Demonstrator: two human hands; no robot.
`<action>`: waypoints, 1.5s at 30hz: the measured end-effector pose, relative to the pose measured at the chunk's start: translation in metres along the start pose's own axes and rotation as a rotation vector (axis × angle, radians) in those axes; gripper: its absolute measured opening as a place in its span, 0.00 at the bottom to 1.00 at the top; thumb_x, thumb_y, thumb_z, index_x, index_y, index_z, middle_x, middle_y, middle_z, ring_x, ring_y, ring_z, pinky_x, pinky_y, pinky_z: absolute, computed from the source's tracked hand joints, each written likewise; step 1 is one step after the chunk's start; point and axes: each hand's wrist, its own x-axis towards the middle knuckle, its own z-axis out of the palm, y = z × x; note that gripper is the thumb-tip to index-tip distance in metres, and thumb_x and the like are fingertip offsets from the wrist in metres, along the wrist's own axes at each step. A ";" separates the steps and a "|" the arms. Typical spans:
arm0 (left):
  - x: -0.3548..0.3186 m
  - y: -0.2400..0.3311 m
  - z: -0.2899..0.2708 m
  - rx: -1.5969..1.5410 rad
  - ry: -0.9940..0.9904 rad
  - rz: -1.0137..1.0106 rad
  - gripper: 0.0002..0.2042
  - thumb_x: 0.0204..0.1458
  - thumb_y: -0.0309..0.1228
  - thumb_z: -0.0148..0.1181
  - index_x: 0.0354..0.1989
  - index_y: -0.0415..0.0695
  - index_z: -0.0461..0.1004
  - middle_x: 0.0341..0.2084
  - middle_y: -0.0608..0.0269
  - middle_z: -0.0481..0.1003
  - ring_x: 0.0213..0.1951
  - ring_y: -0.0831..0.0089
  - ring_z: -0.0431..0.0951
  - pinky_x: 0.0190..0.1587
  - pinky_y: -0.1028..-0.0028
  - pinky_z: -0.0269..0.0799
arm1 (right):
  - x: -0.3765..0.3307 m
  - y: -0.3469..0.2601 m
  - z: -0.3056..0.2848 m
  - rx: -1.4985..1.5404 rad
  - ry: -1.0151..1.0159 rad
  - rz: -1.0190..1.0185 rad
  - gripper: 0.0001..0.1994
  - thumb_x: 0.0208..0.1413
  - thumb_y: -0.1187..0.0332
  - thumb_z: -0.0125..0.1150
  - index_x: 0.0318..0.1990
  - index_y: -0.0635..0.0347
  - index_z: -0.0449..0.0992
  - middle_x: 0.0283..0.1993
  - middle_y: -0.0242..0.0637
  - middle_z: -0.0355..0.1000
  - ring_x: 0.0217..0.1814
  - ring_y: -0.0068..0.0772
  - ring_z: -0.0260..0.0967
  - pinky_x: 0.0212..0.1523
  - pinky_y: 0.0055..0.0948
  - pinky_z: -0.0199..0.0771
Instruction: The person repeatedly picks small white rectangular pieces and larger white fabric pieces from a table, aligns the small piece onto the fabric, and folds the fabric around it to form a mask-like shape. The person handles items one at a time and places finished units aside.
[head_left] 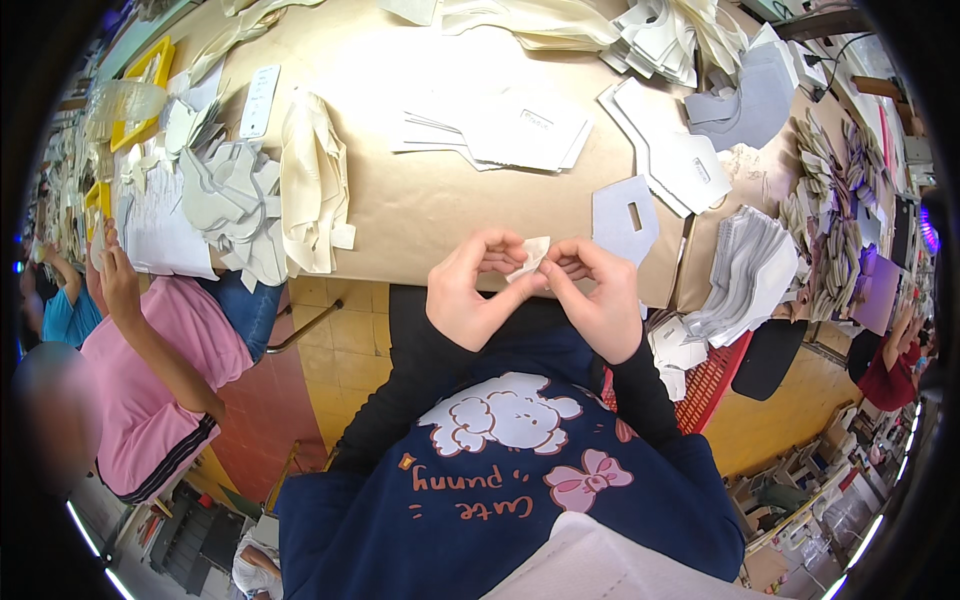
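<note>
At the near edge of the table, a small cream piece of cloth or similar sheet (533, 253) is held up between my two hands. My left hand (472, 290) is closed on its left and lower side, the thumb reaching across toward the right fingers. Thumb and forefinger of my right hand (605, 295) pinch its right side. My fingers hide part of the piece. Just right of my right hand lies a flat grey cut-out panel (610, 215) with a slot. Farther off on the table rest stacked white panels (525, 130).
Brown paper covers the table (400, 210). Cream fabric strips (312, 190) and grey cut pieces (235, 200) lie left; more white panels (675, 160) and a grey-white stack (745, 275) lie right. A red crate (715, 385) stands below. A person in pink (165, 360) works at left.
</note>
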 end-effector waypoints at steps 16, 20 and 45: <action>0.003 0.000 -0.022 0.157 -0.245 -0.139 0.07 0.56 0.22 0.63 0.41 0.37 0.83 0.28 0.55 0.83 0.29 0.76 0.83 0.34 0.78 0.76 | -0.002 0.002 -0.014 -0.204 -0.264 0.076 0.08 0.58 0.69 0.66 0.33 0.68 0.80 0.22 0.39 0.75 0.23 0.25 0.72 0.27 0.25 0.71; 0.004 0.002 -0.032 0.076 -0.374 -0.263 0.07 0.55 0.22 0.65 0.40 0.36 0.84 0.28 0.56 0.84 0.28 0.81 0.81 0.34 0.80 0.76 | -0.004 -0.004 -0.028 -0.164 -0.349 0.143 0.09 0.58 0.66 0.65 0.31 0.64 0.82 0.21 0.41 0.75 0.20 0.35 0.72 0.24 0.31 0.69; 0.013 0.007 -0.045 -0.454 -0.145 -0.347 0.36 0.48 0.15 0.69 0.67 0.40 0.61 0.39 0.61 0.79 0.43 0.76 0.80 0.50 0.76 0.74 | 0.019 0.002 -0.034 -0.298 0.023 -0.123 0.27 0.57 0.79 0.62 0.66 0.64 0.68 0.47 0.38 0.77 0.40 0.24 0.73 0.44 0.23 0.74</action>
